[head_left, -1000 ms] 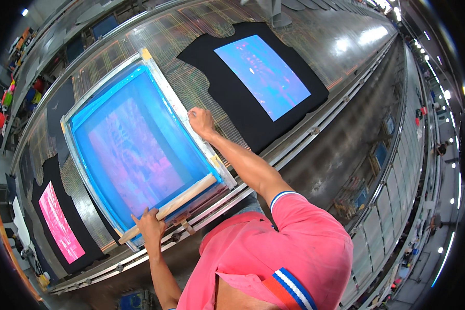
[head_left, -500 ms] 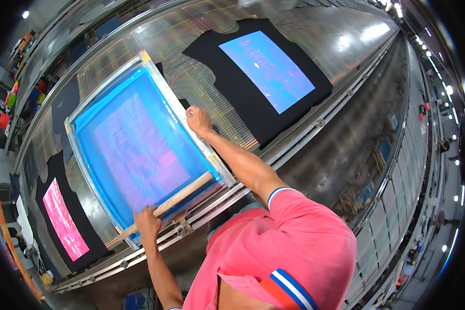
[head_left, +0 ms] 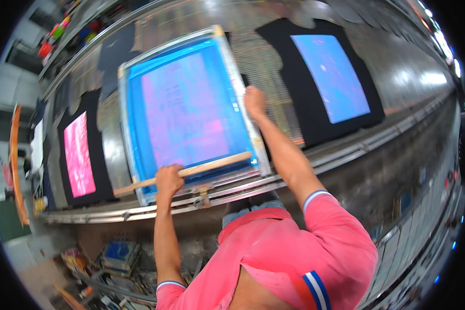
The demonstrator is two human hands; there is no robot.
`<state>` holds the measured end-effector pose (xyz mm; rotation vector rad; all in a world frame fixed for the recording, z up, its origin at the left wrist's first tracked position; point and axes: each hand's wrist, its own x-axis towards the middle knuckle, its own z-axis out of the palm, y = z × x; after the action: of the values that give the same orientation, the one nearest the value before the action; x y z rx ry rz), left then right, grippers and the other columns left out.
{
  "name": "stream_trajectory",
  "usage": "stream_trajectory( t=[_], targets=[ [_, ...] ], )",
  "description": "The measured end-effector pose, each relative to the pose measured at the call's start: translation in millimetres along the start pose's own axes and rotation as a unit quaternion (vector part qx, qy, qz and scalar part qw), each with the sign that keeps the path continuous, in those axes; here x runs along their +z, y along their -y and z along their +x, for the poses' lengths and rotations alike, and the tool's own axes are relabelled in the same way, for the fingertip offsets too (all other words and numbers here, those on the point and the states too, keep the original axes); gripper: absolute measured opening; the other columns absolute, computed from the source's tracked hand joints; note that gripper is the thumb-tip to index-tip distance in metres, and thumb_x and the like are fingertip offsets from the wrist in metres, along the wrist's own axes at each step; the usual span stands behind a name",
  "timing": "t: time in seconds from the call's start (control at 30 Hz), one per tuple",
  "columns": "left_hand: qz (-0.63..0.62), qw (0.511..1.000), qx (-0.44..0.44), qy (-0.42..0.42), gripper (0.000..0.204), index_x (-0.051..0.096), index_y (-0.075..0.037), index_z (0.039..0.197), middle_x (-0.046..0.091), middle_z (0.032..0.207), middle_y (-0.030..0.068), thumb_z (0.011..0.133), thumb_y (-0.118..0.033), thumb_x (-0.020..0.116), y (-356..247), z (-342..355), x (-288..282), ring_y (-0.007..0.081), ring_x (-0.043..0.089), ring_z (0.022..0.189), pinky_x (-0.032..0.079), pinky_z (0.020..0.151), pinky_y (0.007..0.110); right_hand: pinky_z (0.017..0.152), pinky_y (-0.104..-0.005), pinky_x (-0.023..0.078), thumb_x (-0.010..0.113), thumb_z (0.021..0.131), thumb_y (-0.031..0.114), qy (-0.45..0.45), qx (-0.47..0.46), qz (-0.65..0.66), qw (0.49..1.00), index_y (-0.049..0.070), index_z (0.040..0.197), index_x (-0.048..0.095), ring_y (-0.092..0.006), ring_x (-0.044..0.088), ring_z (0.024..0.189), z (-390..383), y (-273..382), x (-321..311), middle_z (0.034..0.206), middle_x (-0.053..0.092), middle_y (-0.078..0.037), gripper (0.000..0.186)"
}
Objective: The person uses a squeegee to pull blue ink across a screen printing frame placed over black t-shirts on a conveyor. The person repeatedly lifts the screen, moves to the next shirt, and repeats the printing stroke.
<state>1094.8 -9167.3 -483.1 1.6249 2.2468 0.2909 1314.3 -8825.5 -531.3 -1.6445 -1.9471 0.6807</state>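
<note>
A screen printing frame [head_left: 229,64] lies on the long table in front of me, its blue mesh [head_left: 196,88] showing a large pinkish-violet rectangle. Across the mesh's near end rests a squeegee with a long wooden handle [head_left: 219,163], its left end sticking out past the frame. My left hand [head_left: 169,181] is closed round that handle, left of its middle. Farther up, my right hand [head_left: 254,103] is closed at the frame's right side; its fingertips are partly hidden. What lies beneath the screen is mostly covered.
To the right lies a black shirt piece [head_left: 305,108] with a blue-violet print; on the left, another black piece [head_left: 98,139] bears a pink print. A metal rail [head_left: 336,164] runs along the table's near edge. Stacked frames [head_left: 120,257] stand low behind me at left.
My view has turned, so the table and its contents appear shifted to the right and more level. Both hands keep their holds, and the squeegee stays at the screen's near end.
</note>
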Motion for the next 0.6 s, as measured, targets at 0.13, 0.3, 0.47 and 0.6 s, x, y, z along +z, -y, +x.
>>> stream_trajectory(
  t=[0.13,0.3,0.47,0.6],
  targets=[
    [0.016,1.0,-0.024,0.004,0.03,0.08,-0.018,0.099,0.074,0.091,0.016,0.071,-0.014,0.07,0,-9,2,0.0382,0.069,0.088,0.053,0.081,0.049,0.08,-0.0555,0.053,0.049,0.095,0.018,0.017,0.02,0.006,1.0,0.004,0.096,0.068,-0.0471,0.066,0.093,1,2,13,0.094,0.07,-0.025,0.024],
    [0.074,0.992,-0.071,0.073,0.037,0.078,-0.02,0.107,0.074,0.093,0.0156,0.071,-0.019,0.077,-21,5,1,0.0387,0.069,0.089,0.054,0.082,0.048,0.073,-0.0559,0.055,0.053,0.095,0.022,-0.009,0.025,0.01,1.0,0.003,0.098,0.064,-0.0479,0.068,0.082,5,-17,18,0.084,0.068,-0.028,0.022],
    [0.097,0.995,-0.019,0.018,0.04,0.079,-0.02,0.108,0.074,0.102,0.0155,0.068,-0.02,0.084,-5,-8,2,0.0378,0.069,0.091,0.053,0.083,0.047,0.076,-0.0559,0.055,0.052,0.098,0.022,0.026,0.047,0.069,0.996,0.0,0.099,0.063,-0.0477,0.069,0.085,-7,5,5,0.087,0.069,-0.029,0.025],
    [0.072,0.993,-0.067,0.073,0.038,0.079,-0.019,0.106,0.074,0.094,0.0173,0.069,-0.018,0.084,-14,1,-4,0.0392,0.07,0.088,0.053,0.08,0.048,0.078,-0.0554,0.054,0.049,0.099,0.018,0.063,0.045,0.084,0.993,-0.003,0.097,0.061,-0.0466,0.069,0.086,-5,3,-5,0.087,0.07,-0.028,0.024]
  ],
)
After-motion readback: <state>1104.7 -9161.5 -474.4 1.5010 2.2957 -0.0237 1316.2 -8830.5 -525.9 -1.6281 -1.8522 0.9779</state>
